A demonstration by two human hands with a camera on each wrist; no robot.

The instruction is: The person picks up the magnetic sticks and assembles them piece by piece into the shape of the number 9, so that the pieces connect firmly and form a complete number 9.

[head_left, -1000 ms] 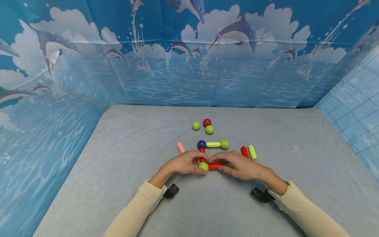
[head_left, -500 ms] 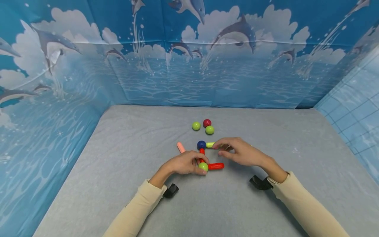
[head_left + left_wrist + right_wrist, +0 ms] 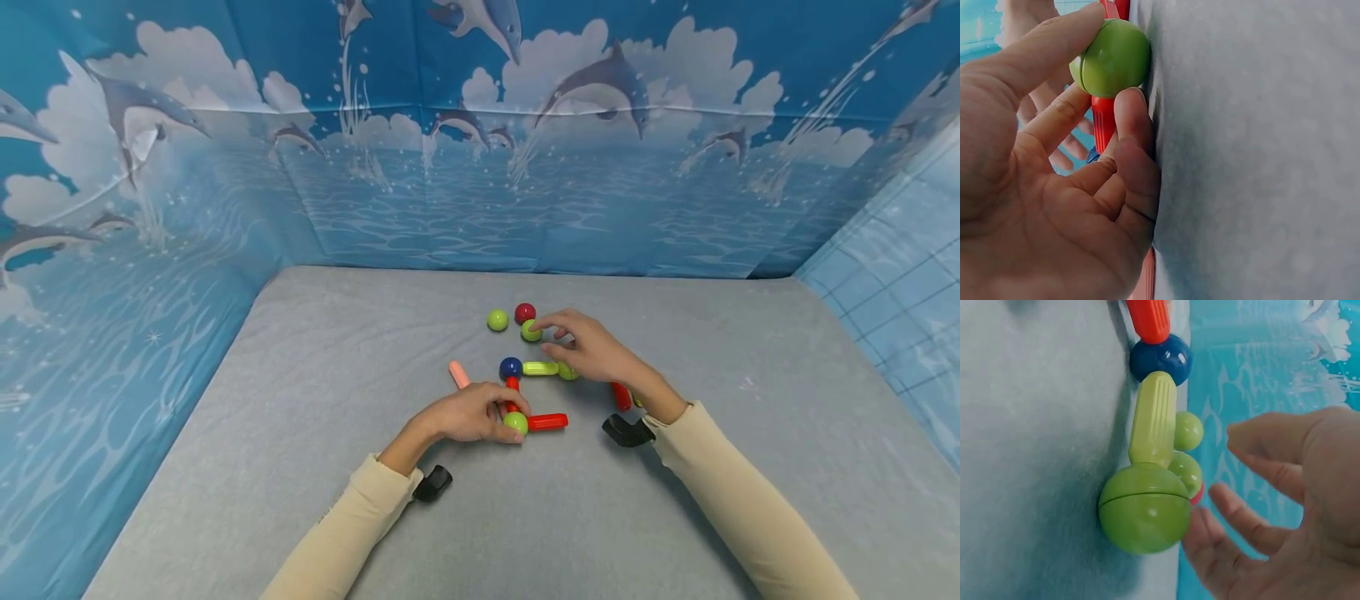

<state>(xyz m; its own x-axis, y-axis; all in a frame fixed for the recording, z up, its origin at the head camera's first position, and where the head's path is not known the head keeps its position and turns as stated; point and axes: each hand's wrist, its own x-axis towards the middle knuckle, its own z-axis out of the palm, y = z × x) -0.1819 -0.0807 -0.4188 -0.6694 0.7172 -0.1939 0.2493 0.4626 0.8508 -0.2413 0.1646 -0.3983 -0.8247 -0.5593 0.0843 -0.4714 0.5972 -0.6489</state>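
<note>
My left hand (image 3: 467, 414) pinches a green ball (image 3: 1119, 56) between thumb and fingers, low over the grey cloth. From this ball one red rod (image 3: 547, 422) points right and another red rod (image 3: 1104, 122) leads back to a dark blue ball (image 3: 511, 367). A yellow-green rod (image 3: 1154, 419) joins the blue ball to a grooved green ball (image 3: 1145, 509), partly covered by my right hand in the head view. My right hand (image 3: 592, 346) reaches above that end with fingers spread. Its index fingertip overlaps a loose green ball (image 3: 529, 332) in the head view.
A red ball (image 3: 525, 312) and another green ball (image 3: 497, 320) lie at the back. A pink rod (image 3: 457, 372) is left of the joined pieces. Right of them, a red rod (image 3: 621, 396) lies partly behind my right wrist.
My right hand has left the near red rod and moved back, over the yellow-green rod, to the loose balls. My left hand keeps its hold on the green ball.
</note>
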